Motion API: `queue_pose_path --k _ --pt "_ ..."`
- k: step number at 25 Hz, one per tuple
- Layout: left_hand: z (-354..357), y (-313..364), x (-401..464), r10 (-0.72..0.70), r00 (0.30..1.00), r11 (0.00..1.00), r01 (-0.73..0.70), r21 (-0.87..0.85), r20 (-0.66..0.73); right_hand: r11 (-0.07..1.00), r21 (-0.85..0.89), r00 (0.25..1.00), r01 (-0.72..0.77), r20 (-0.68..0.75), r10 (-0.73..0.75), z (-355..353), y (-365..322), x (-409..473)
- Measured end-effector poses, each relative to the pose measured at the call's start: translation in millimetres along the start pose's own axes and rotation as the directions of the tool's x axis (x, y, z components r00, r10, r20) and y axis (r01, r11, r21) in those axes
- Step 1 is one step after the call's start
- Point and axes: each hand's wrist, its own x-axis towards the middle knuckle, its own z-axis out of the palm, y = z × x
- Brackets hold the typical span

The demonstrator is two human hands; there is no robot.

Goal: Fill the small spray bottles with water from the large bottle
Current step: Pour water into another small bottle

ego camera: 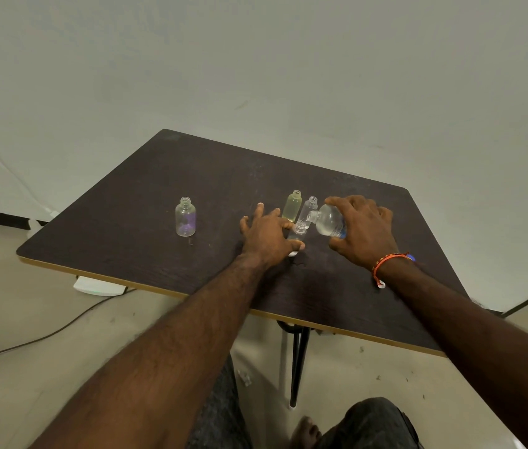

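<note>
Right hand (364, 233) grips big bottle (329, 221), tipped, mouth at 9 o'clock over small bottle (298, 234). Left hand (269, 236) pinches small bottle upright mid-table. I'd pour slow, mouths aligned.

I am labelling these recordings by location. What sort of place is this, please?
Probably a plain indoor room, perhaps an office or a workroom. It shows a bare pale wall, a dark table on thin metal legs, and a cable running over the tiled floor.

the right hand (364, 233) hides most of the large bottle (329, 222).
</note>
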Motion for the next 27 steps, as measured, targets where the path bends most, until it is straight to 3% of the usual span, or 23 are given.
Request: queue_pose_path --k 27 --pt "2.2 -1.7 -0.4 -0.006 1.0 1.0 0.006 -0.012 -0.001 1.0 -0.022 1.0 0.0 -0.013 -0.001 -3.2 1.4 -0.1"
